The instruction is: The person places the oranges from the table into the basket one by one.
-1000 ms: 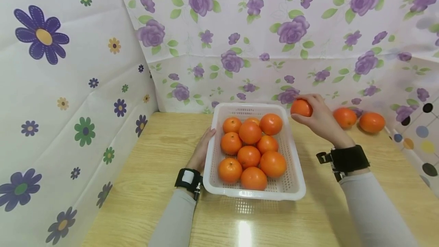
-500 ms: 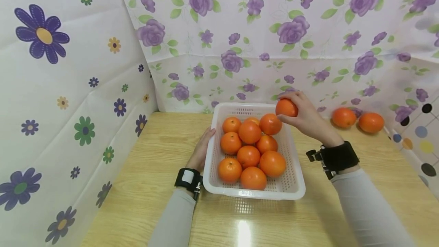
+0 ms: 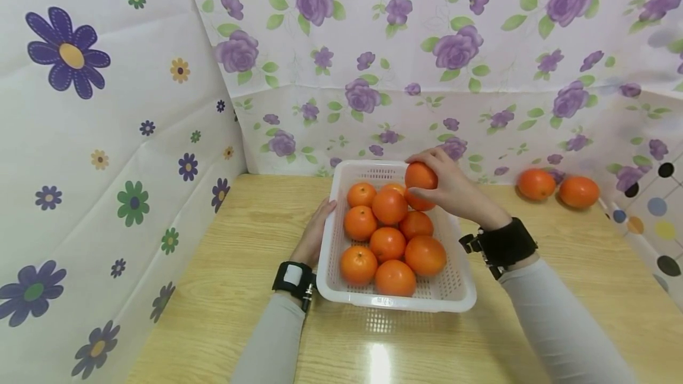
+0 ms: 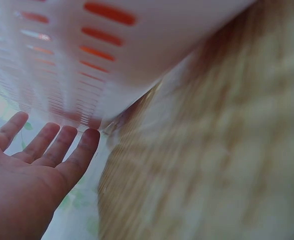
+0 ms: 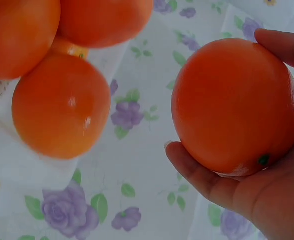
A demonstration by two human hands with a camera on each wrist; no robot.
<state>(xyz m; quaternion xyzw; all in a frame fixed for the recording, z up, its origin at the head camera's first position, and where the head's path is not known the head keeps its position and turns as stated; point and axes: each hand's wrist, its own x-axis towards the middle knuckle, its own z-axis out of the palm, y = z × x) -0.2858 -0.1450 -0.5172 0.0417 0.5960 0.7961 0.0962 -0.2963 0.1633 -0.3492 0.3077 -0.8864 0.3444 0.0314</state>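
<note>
A white plastic basket (image 3: 335,242) with slotted walls holds several oranges (image 3: 388,244) in the head view. My left hand (image 3: 313,234) rests against its left side. In the left wrist view, the fingers (image 4: 79,155) of that hand are extended, their tips at the slotted wall. With my right hand (image 3: 453,189) I hold an orange (image 3: 421,175) above the basket's back right part, partly covering another orange beneath. Seen from the right wrist, thumb and fingers grip this held orange (image 5: 234,107) from the side, apart from the oranges in the basket.
Two more oranges, one (image 3: 536,184) beside the other (image 3: 578,192), lie on the wooden table (image 3: 224,289) at the back right. Flower-patterned sheets (image 3: 341,76) stand behind the table and along its left and right sides.
My right hand has carried its orange leftward, from outside the basket's right rim to over the oranges inside. The left hand and the basket have stayed in place.
</note>
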